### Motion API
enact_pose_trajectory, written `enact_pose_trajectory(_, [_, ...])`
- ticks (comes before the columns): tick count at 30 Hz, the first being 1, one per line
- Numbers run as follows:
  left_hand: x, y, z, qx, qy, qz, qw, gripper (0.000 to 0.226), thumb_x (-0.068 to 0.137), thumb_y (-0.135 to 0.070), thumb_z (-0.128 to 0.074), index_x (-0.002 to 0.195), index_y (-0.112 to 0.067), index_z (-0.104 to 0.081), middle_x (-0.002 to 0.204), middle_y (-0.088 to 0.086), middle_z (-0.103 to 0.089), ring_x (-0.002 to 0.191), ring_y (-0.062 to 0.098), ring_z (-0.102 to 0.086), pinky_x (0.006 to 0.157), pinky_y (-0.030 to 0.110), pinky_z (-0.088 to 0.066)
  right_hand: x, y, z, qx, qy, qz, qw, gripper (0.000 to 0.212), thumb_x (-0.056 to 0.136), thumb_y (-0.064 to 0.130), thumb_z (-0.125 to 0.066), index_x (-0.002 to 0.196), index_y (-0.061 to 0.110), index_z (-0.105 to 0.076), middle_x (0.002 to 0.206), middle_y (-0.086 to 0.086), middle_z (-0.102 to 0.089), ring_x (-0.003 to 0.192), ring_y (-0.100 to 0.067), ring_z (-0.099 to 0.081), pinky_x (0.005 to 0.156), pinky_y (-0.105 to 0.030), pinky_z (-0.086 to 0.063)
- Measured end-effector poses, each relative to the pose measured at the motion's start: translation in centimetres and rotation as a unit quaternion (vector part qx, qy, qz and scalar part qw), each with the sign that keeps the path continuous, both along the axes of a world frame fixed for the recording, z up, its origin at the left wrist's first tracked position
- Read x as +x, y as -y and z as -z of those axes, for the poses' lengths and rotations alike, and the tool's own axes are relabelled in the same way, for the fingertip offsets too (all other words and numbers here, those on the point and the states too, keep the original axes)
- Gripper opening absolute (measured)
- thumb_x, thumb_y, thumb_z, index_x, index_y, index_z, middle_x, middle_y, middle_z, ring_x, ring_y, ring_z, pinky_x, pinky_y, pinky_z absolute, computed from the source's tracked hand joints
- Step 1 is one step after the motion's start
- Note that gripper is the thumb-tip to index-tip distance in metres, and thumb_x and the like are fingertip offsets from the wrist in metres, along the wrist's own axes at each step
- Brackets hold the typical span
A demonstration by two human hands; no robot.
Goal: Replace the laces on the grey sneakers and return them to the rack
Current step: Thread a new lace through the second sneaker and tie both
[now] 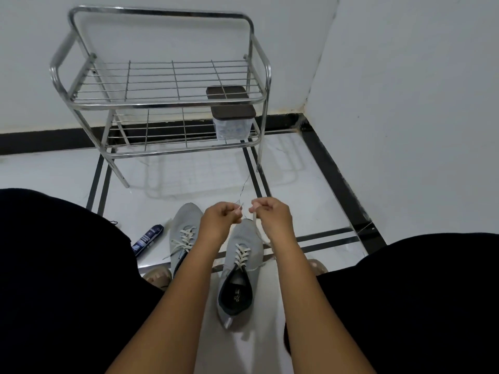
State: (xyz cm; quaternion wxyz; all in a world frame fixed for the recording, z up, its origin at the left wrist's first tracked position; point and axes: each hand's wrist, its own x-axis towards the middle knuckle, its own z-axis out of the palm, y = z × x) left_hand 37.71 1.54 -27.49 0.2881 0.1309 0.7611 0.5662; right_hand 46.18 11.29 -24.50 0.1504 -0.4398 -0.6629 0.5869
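Right sneaker [244,263] lies below both hands' [222,218] grip on lace [254,216].

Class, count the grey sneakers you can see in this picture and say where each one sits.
2. The left sneaker stands on the floor beside the blue tube, partly behind the left hand. The right sneaker lies between the forearms. None sits on the rack.
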Motion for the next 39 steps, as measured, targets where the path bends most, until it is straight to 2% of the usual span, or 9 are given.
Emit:
enact_pose_trajectory(5, [0.4, 0.4, -5.1, 0.085, -0.029, -0.002, 0.996, 0.004, 0.085, -0.014, -0.07, 0.086, -0.018, -0.069, 0.083, 0.001, -0.073, 0.078, 0.011, -0.067, 0.077, 0.021, -0.053, 0.9, -0.4, -4.7, 0.099, -0.018, -0.038, 0.994, 0.004, 0.085, 0.017, -0.067, 0.087, 0.02, -0.069, 0.08, 0.007, -0.072, 0.079, -0.006, -0.065, 0.069, -0.018, -0.047])
enact_pose_trajectory(10, [0.7, 0.7, -7.5, 0.124, -0.059, 0.009, 0.991, 0.008, 0.085, -0.011, -0.071, 0.083, -0.019, -0.07, 0.076, -0.007, -0.069, 0.066, -0.009, -0.062, 0.063, 0.004, -0.047, 1.6, -0.4, -7.7, 0.171, -0.036, -0.08, 0.981, 0.007, 0.086, 0.019, -0.069, 0.091, 0.018, -0.074, 0.085, 0.004, -0.072, 0.079, -0.01, -0.065, 0.069, -0.024, -0.053])
enact_pose_trajectory(15, [1.3, 1.2, -7.9, 0.14, -0.058, 0.024, 0.988, 0.01, 0.084, -0.006, -0.071, 0.092, -0.012, -0.069, 0.074, -0.003, -0.067, 0.065, -0.003, -0.062, 0.061, 0.004, -0.045, 2.0, -0.2, -8.7, 0.206, -0.021, -0.1, 0.973, 0.008, 0.086, 0.017, -0.07, 0.093, 0.019, -0.072, 0.079, 0.006, -0.069, 0.076, -0.006, -0.065, 0.07, -0.021, -0.05])
enact_pose_trajectory(17, [1.4, 1.4, -7.8, 0.145, -0.05, 0.021, 0.988, 0.018, 0.083, -0.007, -0.072, 0.098, -0.015, -0.064, 0.073, -0.002, -0.067, 0.066, -0.002, -0.063, 0.06, 0.004, -0.045, 2.2, -0.2, -8.8, 0.199, -0.022, -0.108, 0.974, 0.015, 0.086, 0.017, -0.069, 0.101, 0.02, -0.069, 0.077, 0.006, -0.067, 0.074, -0.004, -0.063, 0.069, -0.02, -0.047])
enact_pose_trajectory(20, [1.5, 1.5, -7.8, 0.15, -0.044, 0.022, 0.987, 0.029, 0.083, -0.009, -0.073, 0.104, -0.018, -0.055, 0.076, -0.001, -0.071, 0.072, 0.002, -0.066, 0.068, 0.009, -0.047, 2.3, -0.2, -8.9, 0.181, -0.031, -0.128, 0.975, 0.026, 0.088, 0.014, -0.068, 0.113, 0.02, -0.068, 0.082, 0.002, -0.069, 0.081, -0.011, -0.067, 0.078, -0.027, -0.054])
enact_pose_trajectory(23, [1.5, 1.6, -7.8, 0.156, -0.047, 0.03, 0.986, 0.032, 0.082, -0.008, -0.073, 0.105, -0.017, -0.052, 0.077, -0.001, -0.072, 0.077, 0.009, -0.067, 0.08, 0.022, -0.05, 2.4, 0.0, -8.9, 0.161, -0.045, -0.14, 0.976, 0.02, 0.087, 0.012, -0.068, 0.106, 0.018, -0.073, 0.088, -0.001, -0.072, 0.084, -0.014, -0.069, 0.085, -0.032, -0.057])
enact_pose_trajectory(26, [1.4, 1.5, -7.6, 0.161, -0.05, 0.038, 0.985, 0.032, 0.082, -0.008, -0.074, 0.103, -0.02, -0.053, 0.076, -0.001, -0.072, 0.077, 0.009, -0.068, 0.079, 0.022, -0.05, 2.3, 0.0, -9.0, 0.157, -0.051, -0.142, 0.976, 0.012, 0.087, 0.011, -0.068, 0.096, 0.015, -0.074, 0.085, -0.001, -0.072, 0.082, -0.016, -0.069, 0.085, -0.035, -0.058])
enact_pose_trajectory(31, [1.2, 1.3, -7.1, 0.15, -0.057, 0.057, 0.985, 0.021, 0.082, -0.012, -0.074, 0.094, -0.023, -0.062, 0.078, -0.002, -0.072, 0.077, 0.006, -0.068, 0.071, 0.013, -0.05, 2.3, -0.2, -8.9, 0.169, -0.049, -0.138, 0.975, 0.008, 0.087, 0.01, -0.067, 0.091, 0.015, -0.073, 0.083, -0.001, -0.071, 0.08, -0.016, -0.067, 0.084, -0.037, -0.058])
enact_pose_trajectory(39, [1.4, 1.1, -6.5, 0.131, -0.057, 0.07, 0.987, 0.005, 0.082, -0.012, -0.074, 0.086, -0.016, -0.075, 0.086, 0.001, -0.074, 0.083, 0.008, -0.068, 0.085, 0.024, -0.054, 2.2, -0.4, -8.7, 0.162, -0.065, -0.133, 0.976, 0.011, 0.086, 0.008, -0.069, 0.092, 0.015, -0.074, 0.085, -0.003, -0.073, 0.086, -0.019, -0.07, 0.086, -0.038, -0.057])
